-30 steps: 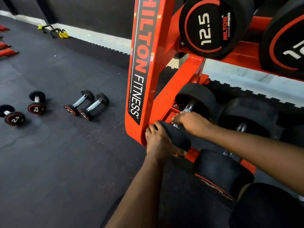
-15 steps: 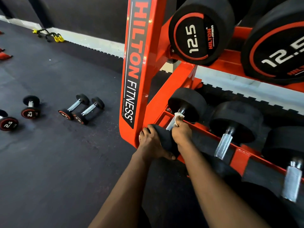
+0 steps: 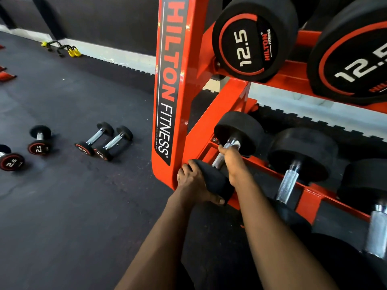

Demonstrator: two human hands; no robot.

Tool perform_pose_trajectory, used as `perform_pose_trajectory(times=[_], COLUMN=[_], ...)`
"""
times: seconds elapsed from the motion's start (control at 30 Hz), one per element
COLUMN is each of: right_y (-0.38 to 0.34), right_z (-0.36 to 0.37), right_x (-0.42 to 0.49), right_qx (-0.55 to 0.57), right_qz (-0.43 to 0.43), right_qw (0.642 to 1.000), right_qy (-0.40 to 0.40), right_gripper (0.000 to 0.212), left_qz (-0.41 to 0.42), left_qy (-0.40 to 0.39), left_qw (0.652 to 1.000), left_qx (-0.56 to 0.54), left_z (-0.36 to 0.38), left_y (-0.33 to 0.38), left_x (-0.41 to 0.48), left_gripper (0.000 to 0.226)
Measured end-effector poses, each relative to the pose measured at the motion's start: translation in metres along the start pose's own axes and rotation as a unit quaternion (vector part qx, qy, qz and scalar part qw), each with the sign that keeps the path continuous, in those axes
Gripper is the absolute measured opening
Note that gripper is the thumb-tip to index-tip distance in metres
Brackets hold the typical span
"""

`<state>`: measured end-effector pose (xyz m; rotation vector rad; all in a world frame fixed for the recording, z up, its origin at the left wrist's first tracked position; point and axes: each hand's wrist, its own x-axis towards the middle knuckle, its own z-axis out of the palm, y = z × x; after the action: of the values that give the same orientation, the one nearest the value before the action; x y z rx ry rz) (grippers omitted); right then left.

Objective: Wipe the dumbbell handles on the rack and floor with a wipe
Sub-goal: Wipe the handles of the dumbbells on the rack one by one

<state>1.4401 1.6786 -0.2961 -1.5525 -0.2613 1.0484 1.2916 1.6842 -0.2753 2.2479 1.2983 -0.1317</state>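
Note:
A black dumbbell (image 3: 238, 130) lies at the left end of the orange rack's (image 3: 167, 80) bottom shelf. My left hand (image 3: 193, 183) grips its near black head. My right hand (image 3: 233, 162) is wrapped around its knurled metal handle, with a bit of white wipe (image 3: 236, 142) showing at the far end of the fist. Two more dumbbells (image 3: 293, 170) rest on the same shelf to the right, their metal handles bare. Several small 2.5 dumbbells (image 3: 103, 141) lie on the dark floor to the left.
Large 12.5 dumbbells (image 3: 253, 38) sit on the upper shelf above my hands. The rack's upright stands just left of my left hand. Yellow-handled gear (image 3: 72, 51) lies by the far wall. Orange items (image 3: 6, 77) sit at the left edge.
My right hand has slid up the handle toward the far head, baring the lower knurled part. My left hand stays on the near head. The view has drifted slightly.

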Motion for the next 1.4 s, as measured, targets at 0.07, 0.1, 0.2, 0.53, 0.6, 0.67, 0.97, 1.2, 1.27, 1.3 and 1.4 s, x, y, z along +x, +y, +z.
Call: perform_pose_trajectory(times=[0.07, 0.1, 0.2, 0.53, 0.6, 0.67, 0.97, 1.2, 1.27, 1.3, 1.4], right_y=[-0.004, -0.001, 0.003, 0.011, 0.008, 0.009, 0.012, 0.004, -0.005, -0.006, 0.003], right_z=[-0.002, -0.005, -0.012, -0.014, -0.01, -0.007, -0.004, -0.01, -0.001, 0.003, 0.004], right_x=[0.002, 0.001, -0.011, 0.052, 0.021, 0.006, 0.029, 0.018, 0.015, 0.012, 0.002], right_qx=[0.005, -0.011, -0.066, 0.089, 0.015, -0.062, 0.05, -0.176, -0.193, -0.223, -0.361], right_qz=[-0.014, -0.009, 0.029, 0.056, 0.104, 0.154, 0.04, 0.028, -0.019, -0.038, -0.102], right_qw=[1.0, 1.0, 0.997, 0.994, 0.994, 0.985, 0.996, 0.955, 0.939, 0.93, 0.886], right_qy=[0.018, 0.021, 0.009, 0.035, -0.019, -0.04, 0.066, 0.238, 0.283, 0.289, 0.274], right_gripper=[0.046, 0.045, 0.036, 0.042, 0.025, 0.029, 0.021, 0.033, 0.029, 0.027, 0.025], left_qz=[0.002, 0.003, 0.005, 0.007, 0.005, 0.0, 0.006, 0.002, 0.0, -0.001, -0.006], left_qy=[0.005, 0.005, 0.024, 0.066, 0.068, 0.066, 0.079, 0.077, 0.073, 0.071, 0.07], left_qw=[1.0, 1.0, 1.0, 0.998, 0.998, 0.998, 0.997, 0.997, 0.997, 0.997, 0.997], left_qx=[-0.002, -0.003, -0.007, -0.014, -0.014, -0.024, -0.019, -0.022, -0.023, -0.023, -0.022], left_z=[0.0, 0.0, 0.003, 0.009, 0.009, 0.009, 0.011, 0.01, 0.01, 0.009, 0.009], left_y=[0.0, 0.0, 0.001, 0.001, 0.002, 0.002, 0.003, 0.004, 0.004, 0.005, 0.005], left_x=[0.0, 0.0, -0.001, -0.001, -0.001, 0.0, -0.002, -0.003, -0.004, -0.004, -0.003], left_gripper=[0.162, 0.162, 0.16, 0.154, 0.154, 0.153, 0.149, 0.146, 0.145, 0.145, 0.148])
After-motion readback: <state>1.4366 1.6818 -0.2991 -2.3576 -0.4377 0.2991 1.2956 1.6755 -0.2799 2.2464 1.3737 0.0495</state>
